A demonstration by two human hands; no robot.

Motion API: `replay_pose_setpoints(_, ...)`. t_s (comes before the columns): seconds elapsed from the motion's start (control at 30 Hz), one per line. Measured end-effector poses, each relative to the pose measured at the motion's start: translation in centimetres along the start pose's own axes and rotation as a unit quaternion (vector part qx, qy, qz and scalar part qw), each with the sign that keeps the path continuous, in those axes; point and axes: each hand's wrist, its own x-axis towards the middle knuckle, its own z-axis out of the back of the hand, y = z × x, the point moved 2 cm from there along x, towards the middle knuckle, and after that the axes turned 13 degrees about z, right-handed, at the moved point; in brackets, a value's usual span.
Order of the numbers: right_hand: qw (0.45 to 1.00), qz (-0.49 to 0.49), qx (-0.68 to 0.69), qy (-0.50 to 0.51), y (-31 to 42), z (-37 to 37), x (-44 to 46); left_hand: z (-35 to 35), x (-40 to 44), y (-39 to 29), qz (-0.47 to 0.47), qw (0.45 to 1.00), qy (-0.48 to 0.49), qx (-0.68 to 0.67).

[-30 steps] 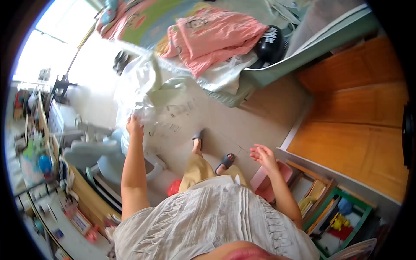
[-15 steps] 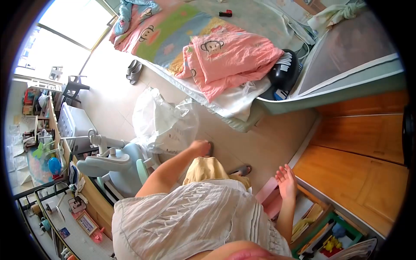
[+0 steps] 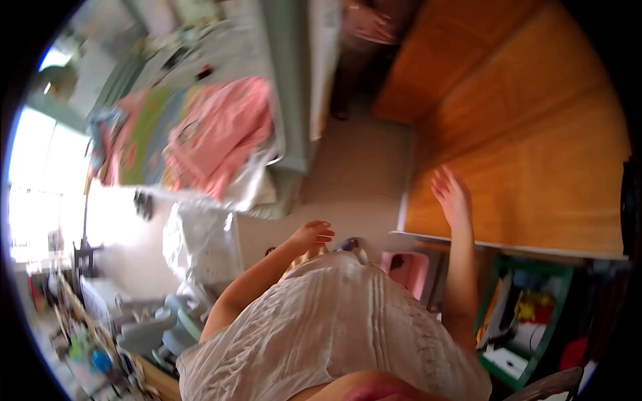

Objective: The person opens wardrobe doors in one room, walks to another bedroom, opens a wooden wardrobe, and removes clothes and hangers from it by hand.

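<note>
My left hand [image 3: 312,236] is in front of my waist, with its fingers apart and nothing in it. Out to the right, my right hand [image 3: 452,194] is raised in front of the wooden cabinet [image 3: 515,167], fingers spread and empty. A clear plastic bag [image 3: 202,244] lies on the floor left of my left hand. Beyond it, a pink cloth [image 3: 224,134] lies crumpled on the bed, over a striped green and blue cover [image 3: 148,137]. Below my right hand is a pink plastic bin [image 3: 406,273].
A grey-blue chair [image 3: 150,331] and a cluttered desk [image 3: 157,379] are at the lower left. A green crate [image 3: 562,311] with mixed things stands at the lower right. At the top, another person's hand [image 3: 368,25] shows near the cabinet.
The view has swung right, bringing more cabinet and another person into sight. My left hand has let go of the plastic bag, which it held a second ago. My right hand has risen.
</note>
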Motion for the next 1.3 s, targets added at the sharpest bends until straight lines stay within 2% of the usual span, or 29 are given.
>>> replay_pose_setpoints(0.07,1.000,0.024,-0.003,-0.010,4.2,0.5,2.0,-3.7,0.4,-2.5,-0.039,0.998,0.020,-0.040)
replay_pose_setpoints(0.2,0.993,0.105,-0.057,-0.004,8.3,2.7,5.5,-8.5,2.2,-6.7,-0.038,0.998,0.025,-0.048)
replay_pose_setpoints(0.27,0.989,0.124,-0.077,-0.025,8.8,4.8,7.7,-8.4,5.1,-8.9,-0.105,0.992,0.042,0.057)
replay_pose_setpoints(0.3,0.984,0.143,-0.096,-0.037,9.0,5.9,8.7,-8.8,5.1,-10.8,-0.095,0.992,0.046,0.063)
replay_pose_setpoints(0.37,0.978,0.157,-0.122,-0.064,9.5,8.4,10.2,-10.2,5.3,-16.3,-0.068,0.995,0.039,-0.066)
replay_pose_setpoints(0.47,0.969,0.184,-0.122,-0.112,10.7,10.3,13.6,-11.7,9.2,-24.3,-0.086,0.995,0.000,-0.055)
replay_pose_setpoints(0.53,0.942,0.225,-0.185,-0.167,12.0,11.2,15.8,-13.4,10.5,-31.4,-0.154,0.983,-0.097,0.025)
replay_pose_setpoints(0.6,0.923,0.257,-0.222,-0.181,13.4,11.5,18.4,-15.2,11.9,-38.9,-0.202,0.971,-0.105,0.072)
replay_pose_setpoints(0.63,0.901,0.287,-0.259,-0.199,13.9,11.7,19.6,-16.0,12.9,-42.6,-0.253,0.954,-0.129,0.094)
replay_pose_setpoints(0.67,0.901,0.287,-0.257,-0.200,14.1,11.9,21.1,-16.8,13.5,-46.6,-0.301,0.934,-0.152,0.118)
replay_pose_setpoints(0.7,0.880,0.302,-0.286,-0.231,14.1,12.5,22.6,-17.6,14.5,-50.6,-0.301,0.934,-0.150,0.119)
replay_pose_setpoints(0.77,0.847,0.327,-0.310,-0.283,13.4,14.1,24.2,-19.0,14.4,-57.4,-0.506,0.816,-0.202,0.193)
replay_pose_setpoints(0.83,0.819,0.331,-0.335,-0.326,13.6,13.8,25.2,-20.4,13.3,-63.7,-0.582,0.751,-0.224,0.217)
replay_pose_setpoints(0.9,0.805,0.296,-0.377,-0.350,13.0,12.4,24.7,-21.7,11.0,-68.8,-0.677,0.619,-0.275,0.287)
replay_pose_setpoints(0.93,0.790,0.289,-0.412,-0.349,12.2,12.3,24.8,-21.8,11.0,-71.1,-0.679,0.597,-0.302,0.303)
replay_pose_setpoints(0.97,0.773,0.285,-0.445,-0.350,12.0,11.9,25.4,-21.9,11.2,-73.4,-0.677,0.600,-0.297,0.305)
replay_pose_setpoints(1.03,0.775,0.273,-0.433,-0.372,11.4,9.2,26.4,-22.5,11.7,-76.7,-0.707,0.552,-0.314,0.309)
replay_pose_setpoints(1.07,0.779,0.261,-0.415,-0.390,11.2,8.5,26.9,-22.9,12.1,-78.2,-0.729,0.540,-0.288,0.306)
replay_pose_setpoints(1.1,0.776,0.259,-0.418,-0.396,11.1,8.7,27.4,-23.9,12.3,-79.2,-0.729,0.543,-0.281,0.307)
replay_pose_setpoints(1.17,0.768,0.260,-0.427,-0.402,10.4,9.6,27.7,-25.6,13.1,-80.4,-0.702,0.608,-0.232,0.290)
replay_pose_setpoints(1.23,0.767,0.245,-0.421,-0.417,10.4,10.0,27.8,-27.1,14.6,-81.5,-0.701,0.588,-0.249,0.318)
replay_pose_setpoints(1.3,0.768,0.232,-0.411,-0.434,10.8,9.3,28.0,-28.9,16.0,-82.0,-0.664,0.638,-0.239,0.307)
